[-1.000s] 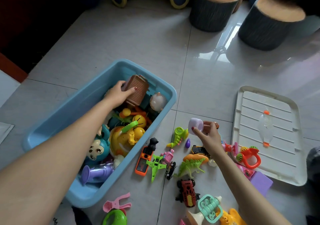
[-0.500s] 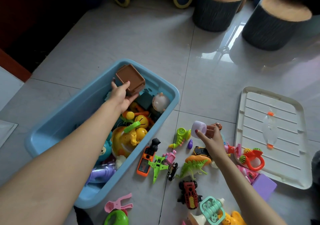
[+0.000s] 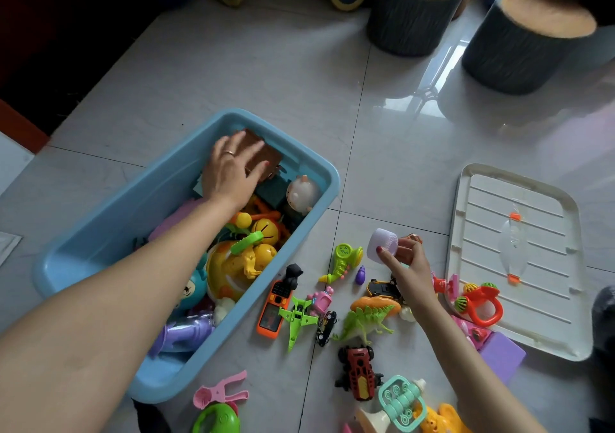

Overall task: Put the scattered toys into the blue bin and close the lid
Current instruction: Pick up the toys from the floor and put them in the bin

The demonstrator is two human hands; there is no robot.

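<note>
In the blue bin (image 3: pixel 311 166) on the tile floor, left hand (image 3: pixel 229 169) lies flat, fingers spread, on a brown box (image 3: pixel 266 154) at the far end; yellow toy (image 3: pixel 238 266), round white toy (image 3: pixel 301 194), purple toy (image 3: pixel 186 332) also inside. Right hand (image 3: pixel 404 264) pinches a lavender cup (image 3: pixel 382 244) over the scattered toys. One white lid (image 3: pixel 532 252) lies apart at right. Two stump stools (image 3: pixel 416 9) behind.
</note>
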